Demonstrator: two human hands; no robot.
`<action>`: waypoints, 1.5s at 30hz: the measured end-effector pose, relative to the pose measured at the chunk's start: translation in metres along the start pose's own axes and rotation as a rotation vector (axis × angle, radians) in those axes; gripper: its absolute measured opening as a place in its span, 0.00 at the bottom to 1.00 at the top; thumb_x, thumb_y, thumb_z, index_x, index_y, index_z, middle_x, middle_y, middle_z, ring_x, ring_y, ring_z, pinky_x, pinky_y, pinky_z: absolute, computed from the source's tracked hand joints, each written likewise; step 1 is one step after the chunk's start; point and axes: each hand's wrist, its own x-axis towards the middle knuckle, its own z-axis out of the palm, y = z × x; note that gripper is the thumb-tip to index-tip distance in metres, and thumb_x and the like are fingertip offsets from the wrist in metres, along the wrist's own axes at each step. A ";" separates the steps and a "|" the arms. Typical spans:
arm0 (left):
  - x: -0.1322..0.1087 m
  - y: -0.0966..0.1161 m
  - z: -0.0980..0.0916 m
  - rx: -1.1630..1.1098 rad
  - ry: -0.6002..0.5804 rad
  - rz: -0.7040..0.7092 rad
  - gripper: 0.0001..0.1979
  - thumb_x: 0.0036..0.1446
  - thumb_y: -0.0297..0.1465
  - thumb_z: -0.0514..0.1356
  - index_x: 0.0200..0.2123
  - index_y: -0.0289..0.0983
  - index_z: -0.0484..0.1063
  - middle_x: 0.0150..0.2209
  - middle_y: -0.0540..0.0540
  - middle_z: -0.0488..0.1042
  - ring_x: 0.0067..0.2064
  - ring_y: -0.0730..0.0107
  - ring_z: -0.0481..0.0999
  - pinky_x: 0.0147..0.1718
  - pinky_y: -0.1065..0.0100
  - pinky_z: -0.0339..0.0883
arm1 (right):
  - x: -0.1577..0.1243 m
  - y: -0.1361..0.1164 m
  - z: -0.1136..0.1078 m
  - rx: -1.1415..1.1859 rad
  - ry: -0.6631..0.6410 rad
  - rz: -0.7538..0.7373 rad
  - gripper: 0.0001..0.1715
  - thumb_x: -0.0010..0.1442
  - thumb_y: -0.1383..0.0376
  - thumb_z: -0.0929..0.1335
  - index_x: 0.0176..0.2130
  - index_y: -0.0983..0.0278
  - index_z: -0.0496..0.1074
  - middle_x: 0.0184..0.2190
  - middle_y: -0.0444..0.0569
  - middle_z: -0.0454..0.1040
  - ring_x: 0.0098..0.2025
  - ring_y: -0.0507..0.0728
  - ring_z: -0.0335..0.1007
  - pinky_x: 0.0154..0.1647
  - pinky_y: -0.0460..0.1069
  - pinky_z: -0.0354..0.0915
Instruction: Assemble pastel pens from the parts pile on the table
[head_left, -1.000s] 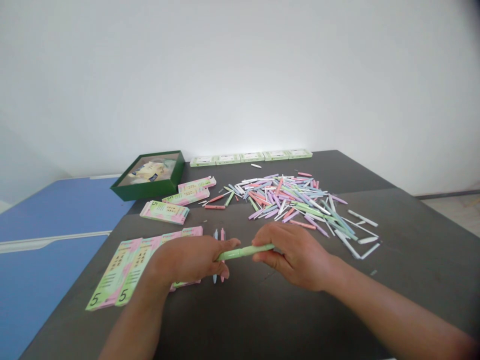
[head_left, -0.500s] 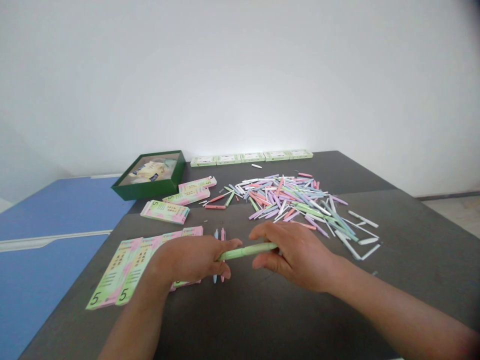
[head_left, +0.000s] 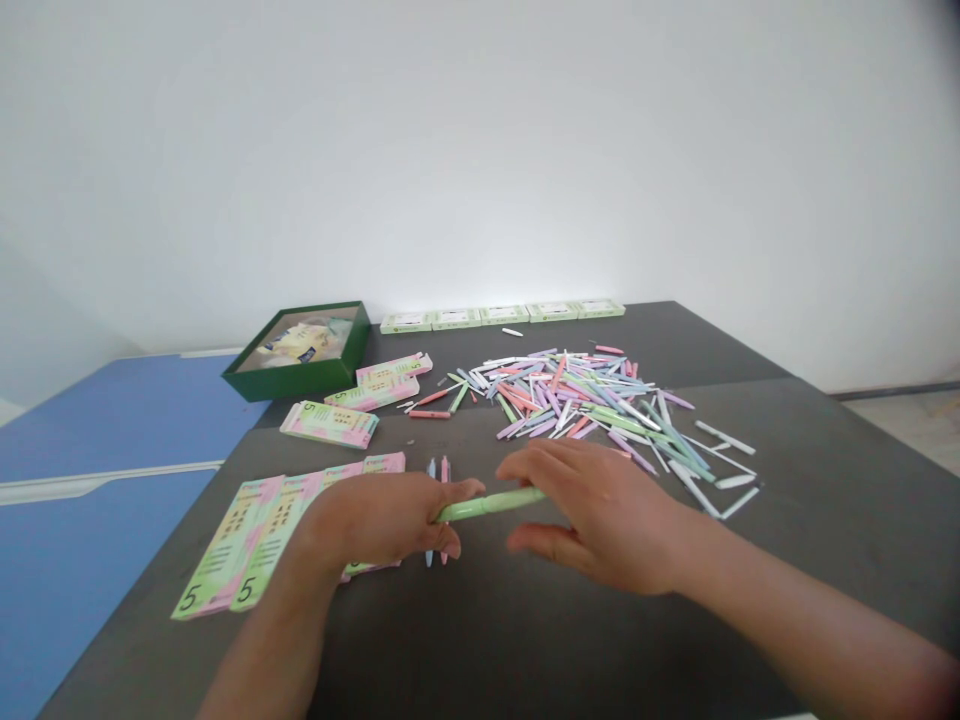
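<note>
My left hand pinches one end of a light green pen between thumb and fingers. The pen lies nearly level, pointing right. Around its other end is my right hand, thumb and forefinger spread apart; whether hidden fingers touch the pen cannot be made out. Beneath the left fingertips, a blue pen and a pink pen lie side by side on the dark table. Printed green-and-pink card packs lie left of them, partly covered by my left hand and forearm.
A large heap of pastel pen parts spreads beyond my right hand. More packs lie at the left, near a green box holding plastic bags. Several flat boxes line the wall. Blue panels adjoin the table's left side.
My right hand has turned slightly, and its thumb has moved down, away from the pen. The left hand and the pen's left end have stayed in place.
</note>
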 end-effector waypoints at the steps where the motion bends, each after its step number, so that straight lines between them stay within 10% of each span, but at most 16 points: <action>1: 0.000 0.000 0.000 0.003 -0.005 -0.001 0.23 0.56 0.38 0.54 0.56 0.47 0.61 0.36 0.50 0.77 0.31 0.65 0.74 0.26 0.71 0.62 | 0.000 0.000 0.000 -0.010 -0.016 0.000 0.13 0.60 0.59 0.63 0.42 0.65 0.64 0.36 0.51 0.70 0.35 0.56 0.64 0.33 0.49 0.56; 45: 0.013 -0.006 0.005 0.020 0.000 0.020 0.21 0.56 0.40 0.54 0.53 0.46 0.62 0.35 0.49 0.76 0.33 0.63 0.73 0.28 0.69 0.61 | -0.003 0.014 0.020 -0.015 0.056 0.075 0.13 0.63 0.59 0.59 0.33 0.65 0.64 0.29 0.48 0.67 0.31 0.53 0.61 0.30 0.47 0.52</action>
